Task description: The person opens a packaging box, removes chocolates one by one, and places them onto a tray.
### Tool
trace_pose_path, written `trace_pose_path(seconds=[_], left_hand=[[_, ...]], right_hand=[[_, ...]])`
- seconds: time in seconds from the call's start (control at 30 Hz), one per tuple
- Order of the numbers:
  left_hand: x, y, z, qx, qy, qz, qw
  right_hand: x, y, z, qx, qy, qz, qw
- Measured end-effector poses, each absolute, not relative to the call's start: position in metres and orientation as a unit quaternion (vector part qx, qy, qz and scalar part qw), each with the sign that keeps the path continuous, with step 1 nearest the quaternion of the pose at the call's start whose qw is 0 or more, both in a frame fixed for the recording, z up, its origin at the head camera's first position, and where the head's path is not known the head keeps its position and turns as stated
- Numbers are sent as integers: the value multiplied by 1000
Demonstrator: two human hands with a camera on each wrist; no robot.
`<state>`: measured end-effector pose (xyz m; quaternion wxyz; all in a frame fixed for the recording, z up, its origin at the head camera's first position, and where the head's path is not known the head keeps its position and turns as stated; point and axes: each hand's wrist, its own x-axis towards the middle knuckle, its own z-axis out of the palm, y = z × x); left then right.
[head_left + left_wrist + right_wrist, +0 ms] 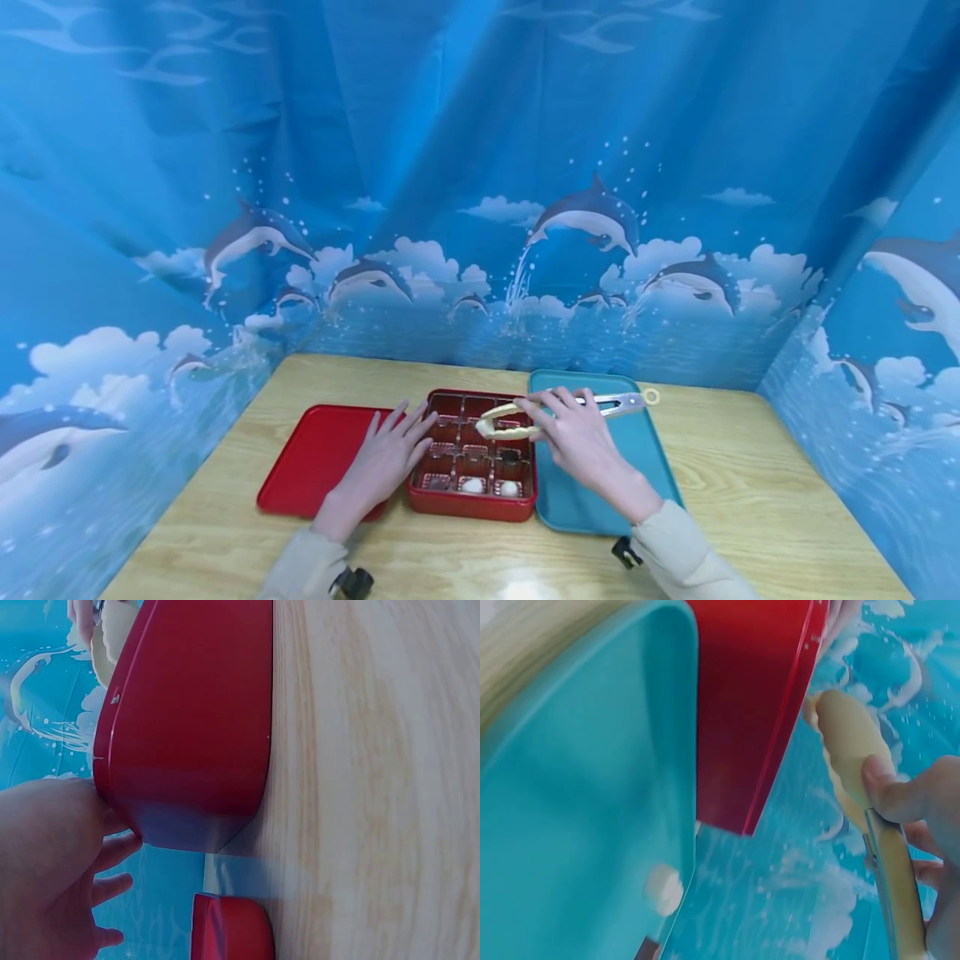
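Note:
My right hand [581,437] grips a pair of tongs [617,405] with cream tips and a metal handle. The tips hover over the red divided box [472,504], nearly together around a small pale piece [482,427]. In the right wrist view, thumb and fingers squeeze the tongs [855,750] from both sides. My left hand [387,460] lies at the box's left rim, fingers spread and fairly straight. The left wrist view shows that hand [56,855] against the box corner. White chocolates [509,489] and dark ones [510,456] sit in several compartments.
A teal tray [585,500] stands right of the box, with a white piece [664,890] and a dark piece [649,949] on it. The red lid [318,454] lies to the left, partly beneath my left hand. A dolphin-print curtain [480,208] encloses the wooden table [720,467].

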<state>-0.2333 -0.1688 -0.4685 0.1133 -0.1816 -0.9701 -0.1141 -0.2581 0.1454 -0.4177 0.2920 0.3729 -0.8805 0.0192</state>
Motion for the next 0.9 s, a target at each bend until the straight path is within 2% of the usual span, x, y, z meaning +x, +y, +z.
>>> trace_pose_path(seconds=[0.6, 0.77, 0.9], left_hand=[[-233, -170, -467, -179, -971, -118, 106], [-232, -169, -465, -177, -971, -121, 103], [-232, -169, -464, -179, -970, -125, 103]], right_hand=[[-264, 237, -427, 249, -905, 16, 346], [-266, 252, -430, 238, -907, -9, 346], [-266, 260, -433, 226, -920, -31, 320]])
